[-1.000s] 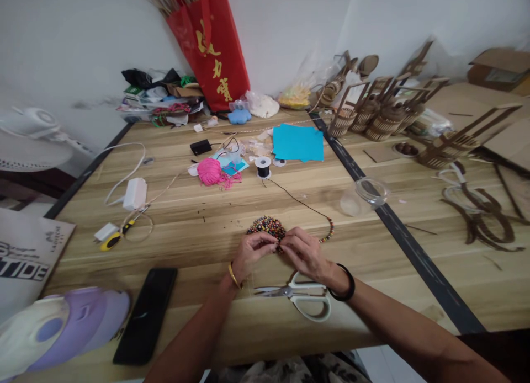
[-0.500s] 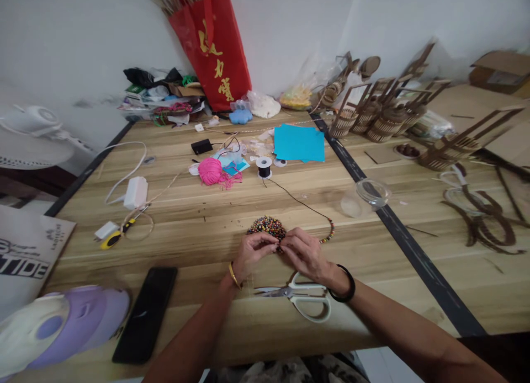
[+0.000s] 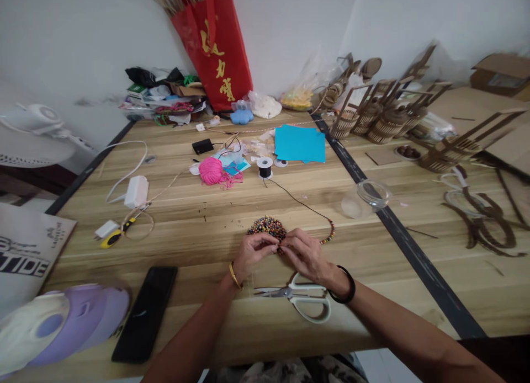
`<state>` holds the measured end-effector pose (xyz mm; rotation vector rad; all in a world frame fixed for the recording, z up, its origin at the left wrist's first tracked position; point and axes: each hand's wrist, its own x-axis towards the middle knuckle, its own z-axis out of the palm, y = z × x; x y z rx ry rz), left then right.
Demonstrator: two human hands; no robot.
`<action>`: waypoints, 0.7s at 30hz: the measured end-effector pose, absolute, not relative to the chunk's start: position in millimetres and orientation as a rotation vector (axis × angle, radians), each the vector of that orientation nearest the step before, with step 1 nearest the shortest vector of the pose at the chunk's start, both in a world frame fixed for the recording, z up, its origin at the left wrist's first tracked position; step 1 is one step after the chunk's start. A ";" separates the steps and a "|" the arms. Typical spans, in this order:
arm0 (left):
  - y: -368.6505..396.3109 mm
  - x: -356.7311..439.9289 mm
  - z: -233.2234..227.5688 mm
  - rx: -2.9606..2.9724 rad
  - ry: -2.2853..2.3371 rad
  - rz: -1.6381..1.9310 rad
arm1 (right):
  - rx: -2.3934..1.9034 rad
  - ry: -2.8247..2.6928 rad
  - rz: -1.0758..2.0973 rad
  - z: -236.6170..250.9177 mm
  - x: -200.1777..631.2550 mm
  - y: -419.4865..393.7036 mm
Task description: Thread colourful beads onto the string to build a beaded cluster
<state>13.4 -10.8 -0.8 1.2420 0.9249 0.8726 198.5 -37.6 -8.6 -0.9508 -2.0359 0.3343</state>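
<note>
My left hand (image 3: pixel 255 253) and my right hand (image 3: pixel 305 254) meet fingertip to fingertip at the near edge of a pile of small multicoloured beads (image 3: pixel 267 226). Both are closed in a pinch. What lies between my left fingertips is too small to make out. A strand of threaded beads (image 3: pixel 330 232) curves out from behind my right hand, whose fingers pinch its beaded cord. From there the black cord (image 3: pixel 292 194) runs back to a spool (image 3: pixel 264 168). Scissors with pale handles (image 3: pixel 311 298) lie just below my right hand, blades pointing left.
A black phone (image 3: pixel 144 314) and a purple-and-white device (image 3: pixel 83 322) are at the near left. Pink yarn (image 3: pixel 211 170) and blue sheets (image 3: pixel 300 143) lie farther back. A clear round container (image 3: pixel 372 193) stands to the right, before several small woven baskets (image 3: pixel 385 123).
</note>
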 end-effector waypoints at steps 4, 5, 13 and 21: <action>-10.9 14.3 -0.1 1.217 0.919 0.870 | -0.944 -2.034 0.333 -8.4 198.0 -37.8; -10.9 14.3 -0.3 1.213 0.918 0.869 | -0.944 -2.034 0.334 -8.2 197.9 -37.8; -11.3 14.0 -0.4 1.212 0.913 0.867 | -0.948 -2.033 0.348 -7.7 197.8 -38.0; -11.0 14.0 2.0 1.203 0.921 0.873 | -0.947 -2.019 0.366 -9.2 197.3 -38.2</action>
